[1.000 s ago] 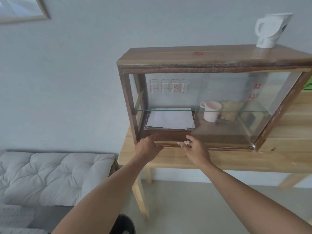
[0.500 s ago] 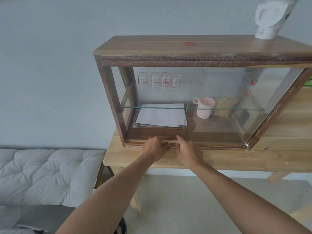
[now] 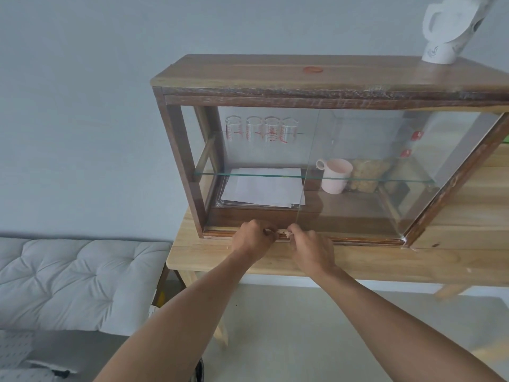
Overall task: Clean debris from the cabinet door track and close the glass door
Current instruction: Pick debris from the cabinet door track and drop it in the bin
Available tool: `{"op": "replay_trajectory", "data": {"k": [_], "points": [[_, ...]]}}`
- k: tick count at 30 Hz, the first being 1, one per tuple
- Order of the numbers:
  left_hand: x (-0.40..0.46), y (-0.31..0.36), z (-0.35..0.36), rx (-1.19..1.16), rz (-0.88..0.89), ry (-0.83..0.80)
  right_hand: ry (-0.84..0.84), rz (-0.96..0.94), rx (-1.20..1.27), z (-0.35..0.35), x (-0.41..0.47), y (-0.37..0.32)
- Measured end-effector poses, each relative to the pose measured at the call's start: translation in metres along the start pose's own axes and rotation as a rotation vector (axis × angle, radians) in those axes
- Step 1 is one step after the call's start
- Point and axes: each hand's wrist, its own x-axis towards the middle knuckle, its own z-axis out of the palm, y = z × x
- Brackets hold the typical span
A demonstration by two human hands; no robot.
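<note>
A dark wooden cabinet stands on a pale wooden table. Its sliding glass door covers the right part, and the left part is open. The door track runs along the bottom front edge. My left hand and my right hand meet at the track, just below the door's left edge. Both have curled fingers pinching at small pale debris between them. Which hand holds the bits I cannot tell for sure.
Inside the cabinet are several glasses, white papers, a pink mug and a bag of something pale. A white kettle stands on top at the right. A white tufted cushion lies low at the left.
My hands have closed in on each other at the track, from a gap apart to nearly touching. The view has moved closer to the cabinet.
</note>
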Motion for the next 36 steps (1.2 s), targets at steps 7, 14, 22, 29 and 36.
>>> {"op": "replay_trajectory", "data": {"k": [7, 14, 22, 29, 36], "points": [[0.004, 0.009, -0.005, -0.132, -0.064, -0.095, -0.032, -0.002, -0.05, -0.003, 0.001, -0.005], [0.003, 0.009, -0.002, -0.173, -0.06, -0.091, -0.053, -0.021, -0.125, -0.006, 0.003, -0.005], [-0.007, -0.019, -0.014, -0.232, -0.104, -0.026, 0.037, 0.022, 0.054, 0.001, 0.002, -0.002], [-0.026, -0.048, -0.038, -0.275, -0.105, 0.053, 0.061, 0.121, 0.338, 0.006, 0.0, -0.028], [-0.057, -0.094, -0.075, -0.236, -0.166, 0.118, -0.026, 0.111, 0.544, 0.015, -0.013, -0.089]]}}
